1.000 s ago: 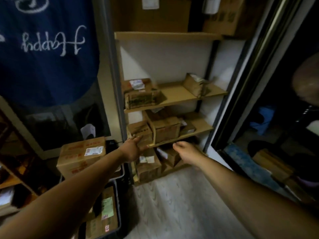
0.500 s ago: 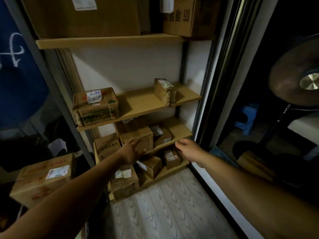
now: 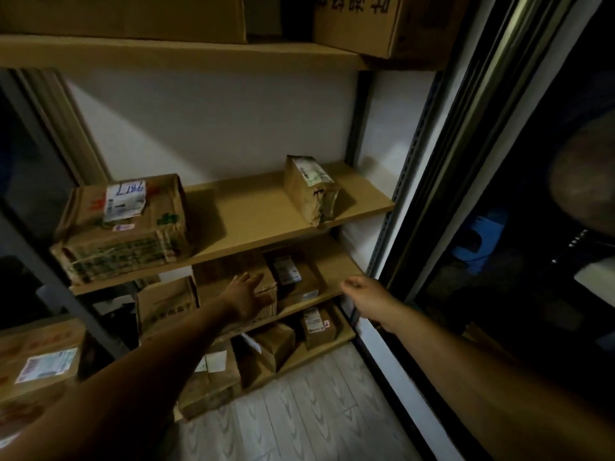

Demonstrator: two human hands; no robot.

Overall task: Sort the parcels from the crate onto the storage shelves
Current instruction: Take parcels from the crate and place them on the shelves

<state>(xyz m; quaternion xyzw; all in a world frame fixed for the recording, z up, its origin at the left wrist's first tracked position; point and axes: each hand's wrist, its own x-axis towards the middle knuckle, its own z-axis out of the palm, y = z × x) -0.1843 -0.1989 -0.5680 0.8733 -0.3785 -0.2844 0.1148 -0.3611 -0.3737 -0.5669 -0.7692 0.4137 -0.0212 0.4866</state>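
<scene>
Head view: the left hand (image 3: 248, 296) lies flat, fingers straight, on a brown parcel (image 3: 229, 274) on the second-lowest shelf (image 3: 336, 261). The right hand (image 3: 361, 291), loosely curled, holds nothing. The large parcel (image 3: 123, 227) above left carries a white label (image 3: 124, 201) with blue handwriting that cannot be read reliably.

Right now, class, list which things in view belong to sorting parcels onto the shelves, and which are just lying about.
Part of the job: left hand touching a middle-shelf parcel; labelled parcel beside it; big taped parcel and small parcel on the shelf above.
Just lying about: blue stool; wooden floor.
</scene>
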